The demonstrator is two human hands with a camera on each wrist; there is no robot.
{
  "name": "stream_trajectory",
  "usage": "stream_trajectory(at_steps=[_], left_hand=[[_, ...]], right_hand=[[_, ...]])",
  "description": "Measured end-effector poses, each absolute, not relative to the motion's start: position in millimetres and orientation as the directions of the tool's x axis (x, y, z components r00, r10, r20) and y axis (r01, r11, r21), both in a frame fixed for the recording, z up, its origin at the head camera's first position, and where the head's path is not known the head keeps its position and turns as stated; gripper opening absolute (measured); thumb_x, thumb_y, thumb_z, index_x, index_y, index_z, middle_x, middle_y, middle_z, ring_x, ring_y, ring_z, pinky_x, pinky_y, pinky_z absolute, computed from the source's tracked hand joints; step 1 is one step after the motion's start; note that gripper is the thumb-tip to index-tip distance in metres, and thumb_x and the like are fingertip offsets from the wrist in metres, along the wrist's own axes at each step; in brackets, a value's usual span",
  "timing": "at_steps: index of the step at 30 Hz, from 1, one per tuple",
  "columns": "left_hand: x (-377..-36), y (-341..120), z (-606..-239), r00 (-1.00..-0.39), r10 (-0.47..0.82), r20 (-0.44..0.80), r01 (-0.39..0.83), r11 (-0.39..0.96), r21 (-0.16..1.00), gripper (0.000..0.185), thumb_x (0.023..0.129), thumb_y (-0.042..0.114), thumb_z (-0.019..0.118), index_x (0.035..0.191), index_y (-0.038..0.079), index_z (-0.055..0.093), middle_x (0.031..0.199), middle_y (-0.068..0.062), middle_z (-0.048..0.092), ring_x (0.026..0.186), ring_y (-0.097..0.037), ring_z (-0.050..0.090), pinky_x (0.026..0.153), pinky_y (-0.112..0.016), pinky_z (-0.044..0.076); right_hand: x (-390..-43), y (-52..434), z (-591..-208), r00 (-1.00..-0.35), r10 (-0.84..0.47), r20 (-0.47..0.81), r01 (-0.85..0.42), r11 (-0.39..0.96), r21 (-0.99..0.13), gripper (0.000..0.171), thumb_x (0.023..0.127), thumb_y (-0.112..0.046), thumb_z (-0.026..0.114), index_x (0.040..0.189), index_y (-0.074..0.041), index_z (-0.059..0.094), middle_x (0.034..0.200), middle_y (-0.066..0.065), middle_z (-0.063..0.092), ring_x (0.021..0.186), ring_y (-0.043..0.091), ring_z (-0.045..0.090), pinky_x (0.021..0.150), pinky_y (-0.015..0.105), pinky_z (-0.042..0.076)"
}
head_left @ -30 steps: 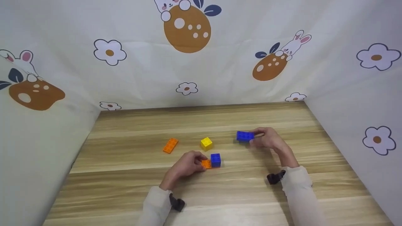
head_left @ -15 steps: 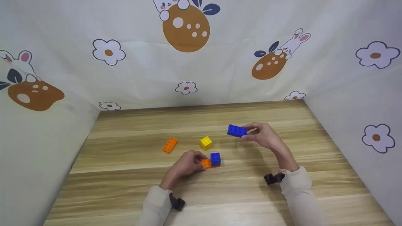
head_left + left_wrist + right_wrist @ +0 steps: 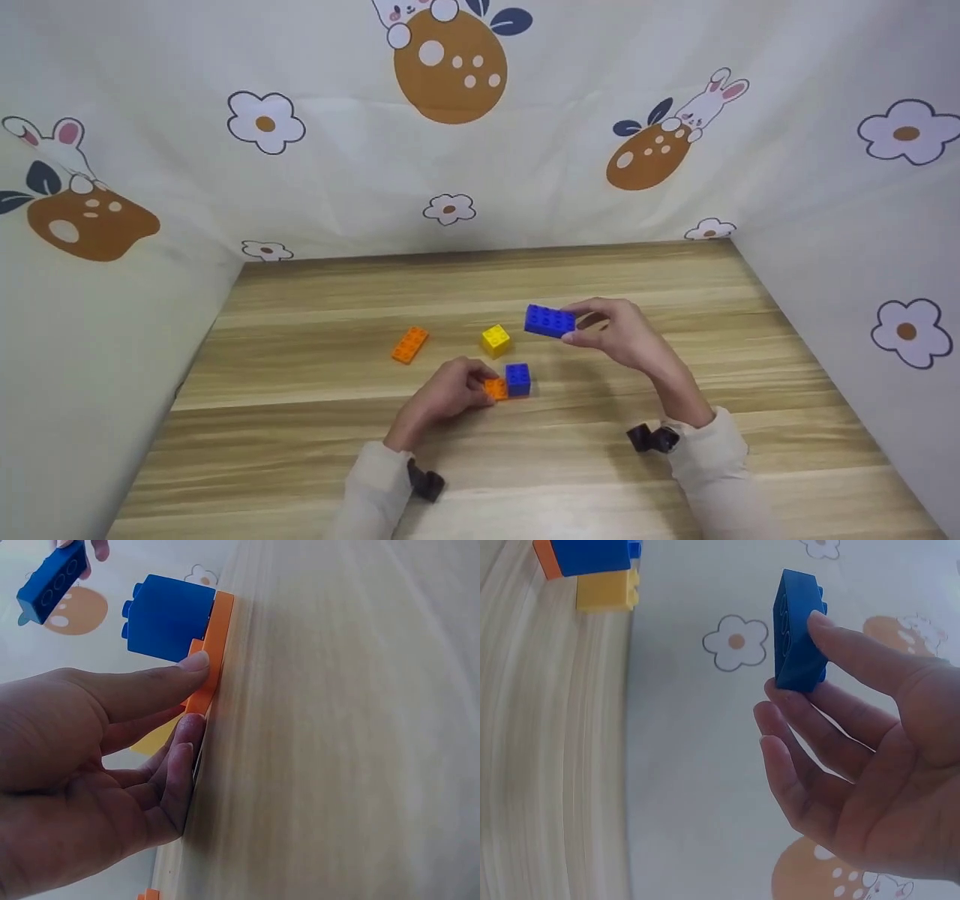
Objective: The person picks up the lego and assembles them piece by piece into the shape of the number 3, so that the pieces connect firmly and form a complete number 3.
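Blue and long, a brick [image 3: 550, 321] is hanging in the air above the wooden tabletop [image 3: 315, 442], pinched at one end between the thumb and fingers of the right hand [image 3: 616, 335]. It is sitting just right of a yellow cube [image 3: 495, 340]. Nearer the person, the left hand [image 3: 442, 392] is pinching a flat orange plate [image 3: 495, 389] that is carrying a small blue block [image 3: 517, 379]. Another orange brick [image 3: 409, 345] is lying alone, well off to the left.
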State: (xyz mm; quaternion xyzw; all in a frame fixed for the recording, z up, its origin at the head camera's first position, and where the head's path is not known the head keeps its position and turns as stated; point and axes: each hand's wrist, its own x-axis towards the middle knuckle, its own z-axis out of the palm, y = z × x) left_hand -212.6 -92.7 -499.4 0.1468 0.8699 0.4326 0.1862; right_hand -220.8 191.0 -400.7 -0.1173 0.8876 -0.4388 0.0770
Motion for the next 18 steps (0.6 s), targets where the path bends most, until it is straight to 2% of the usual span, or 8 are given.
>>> stream_trajectory(at_steps=[9,13,18], left_hand=[[-211.8,-92.6,-500.3,-0.887,0.419,-0.197,0.094,0.579,0.810,0.030,0.087,0.008,0.076,0.116,0.006,0.071,0.104,-0.007,0.070,0.086,-0.014,0.061,0.081,-0.032,0.055],[-211.0,-92.5,-499.7,-0.882,0.436,-0.178,0.116,0.568,0.814,0.030,0.087,0.008,0.076,0.117,0.004,0.071,0.108,-0.009,0.071,0.087,-0.014,0.062,0.082,-0.033,0.057],[-211.9,-92.4,-498.3,-0.881,0.440,-0.174,0.119,0.562,0.818,0.030,0.088,0.009,0.076,0.116,0.002,0.071,0.104,-0.009,0.072,0.085,-0.014,0.062,0.080,-0.032,0.056]], right_hand=[[-211.0,171.1,-406.2,-0.939,-0.343,0.007,-0.224,0.598,-0.770,0.040,0.085,-0.021,0.080,0.123,-0.011,0.071,0.120,0.011,0.072,0.106,0.027,0.068,0.088,0.042,0.057],[-208.8,163.9,-410.7,-0.929,-0.369,-0.007,-0.236,0.608,-0.759,0.040,0.085,-0.023,0.081,0.123,-0.013,0.072,0.120,0.009,0.072,0.105,0.027,0.067,0.086,0.041,0.056],[-209.3,157.6,-416.4,-0.915,-0.404,-0.001,-0.265,0.602,-0.753,0.039,0.085,-0.019,0.080,0.123,-0.013,0.072,0.117,0.009,0.073,0.102,0.026,0.067,0.080,0.035,0.055]])
